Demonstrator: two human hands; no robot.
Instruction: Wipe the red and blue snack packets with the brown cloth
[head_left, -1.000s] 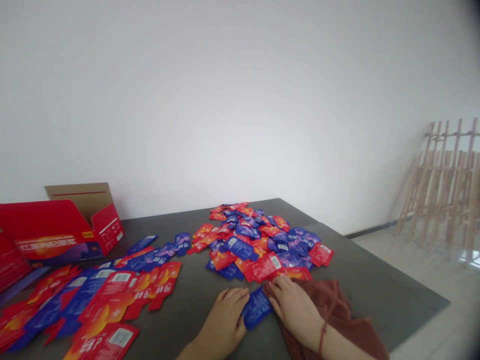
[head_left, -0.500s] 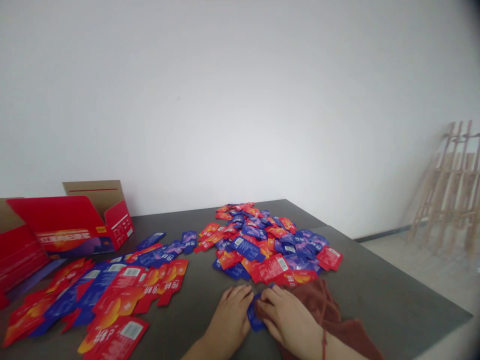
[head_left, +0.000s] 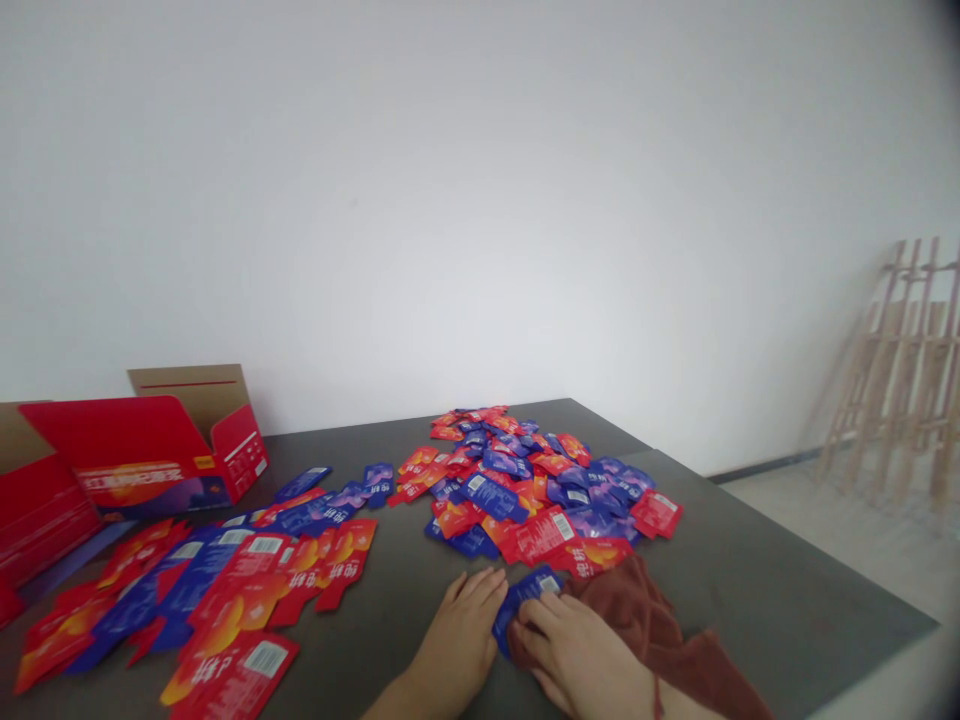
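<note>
Bunched beneath the curled fingers of the right hand [head_left: 581,650], an end of the brown cloth [head_left: 694,655] rested against a blue packet [head_left: 517,597] at the lower centre of the frame. The left hand [head_left: 466,632] lay flat-fingered along that packet's left edge; whether it gripped or merely steadied it, I could not tell. The rest of the cloth spread toward the lower right on the dark table [head_left: 795,600]. Just above the hands, a heap of red and blue packets [head_left: 517,490] reached up the middle, while overlapping packets [head_left: 232,580] covered the lower left, near an open red box [head_left: 150,465].
</note>
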